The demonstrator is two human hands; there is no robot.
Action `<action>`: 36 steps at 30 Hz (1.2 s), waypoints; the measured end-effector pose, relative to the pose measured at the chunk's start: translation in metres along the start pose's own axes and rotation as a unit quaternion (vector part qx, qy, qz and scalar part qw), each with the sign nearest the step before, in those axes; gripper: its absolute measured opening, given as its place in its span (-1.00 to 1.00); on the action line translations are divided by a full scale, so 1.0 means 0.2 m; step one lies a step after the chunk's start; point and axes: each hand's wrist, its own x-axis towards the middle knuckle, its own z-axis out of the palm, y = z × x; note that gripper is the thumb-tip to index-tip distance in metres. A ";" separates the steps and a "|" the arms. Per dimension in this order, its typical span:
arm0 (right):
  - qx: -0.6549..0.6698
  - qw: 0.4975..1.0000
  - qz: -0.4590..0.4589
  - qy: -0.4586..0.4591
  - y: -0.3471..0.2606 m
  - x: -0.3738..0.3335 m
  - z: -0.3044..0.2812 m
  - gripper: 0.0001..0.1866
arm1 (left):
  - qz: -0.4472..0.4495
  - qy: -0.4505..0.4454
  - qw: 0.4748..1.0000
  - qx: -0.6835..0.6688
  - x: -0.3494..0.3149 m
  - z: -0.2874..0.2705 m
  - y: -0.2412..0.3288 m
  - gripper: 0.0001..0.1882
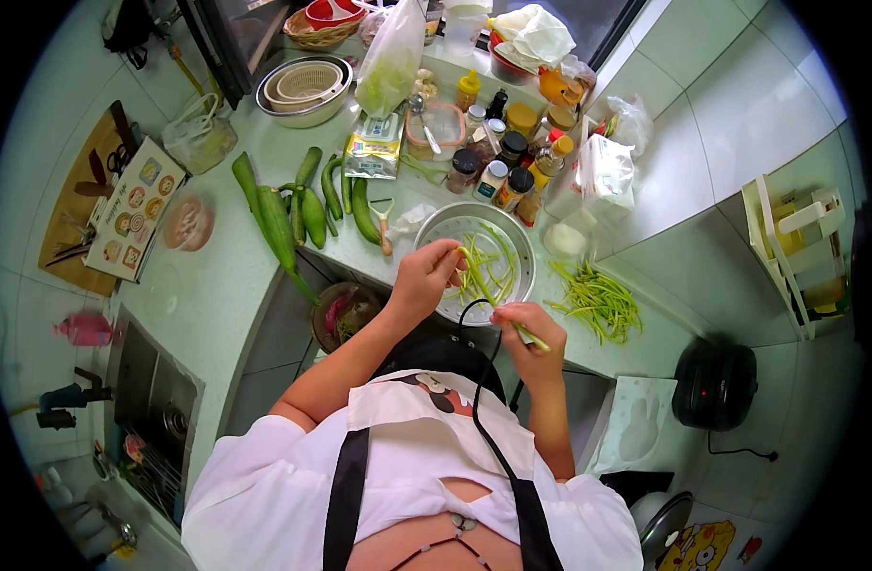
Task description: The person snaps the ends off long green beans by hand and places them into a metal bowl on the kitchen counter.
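Observation:
My left hand (430,276) pinches the upper end of a light green vegetable stalk (476,274) over a round metal basin (523,266). Lower down, my right hand (531,338) has its fingers closed round the same stalk, whose end sticks out past them. Loose thin green stalks (493,243) lie inside the basin. To the right, a heap of similar stalks (599,303) rests on the counter. A black cable (480,385) hangs in front of the apron and passes between my hands.
Luffas and other long green vegetables (276,224) lie left of the basin, with a peeler (385,236) beside them. Behind stand several seasoning jars (493,179) and a plastic box (436,128). A bin (345,314) sits below the counter edge; a sink (150,400) is at left.

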 end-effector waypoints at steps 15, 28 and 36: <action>-0.055 0.998 -0.026 -0.017 -0.02 0.01 0.10 -0.79 | -0.051 -0.040 0.980 -0.190 -0.05 -0.02 0.05 -0.77; 0.126 0.987 0.098 0.030 0.00 -0.02 0.04 -0.88 | 0.135 -0.068 0.989 0.003 -0.09 -0.05 0.08 -0.67; 0.174 0.975 0.128 0.052 0.01 -0.04 0.02 -0.88 | 0.090 -0.098 0.985 -0.109 -0.10 -0.03 0.06 -0.73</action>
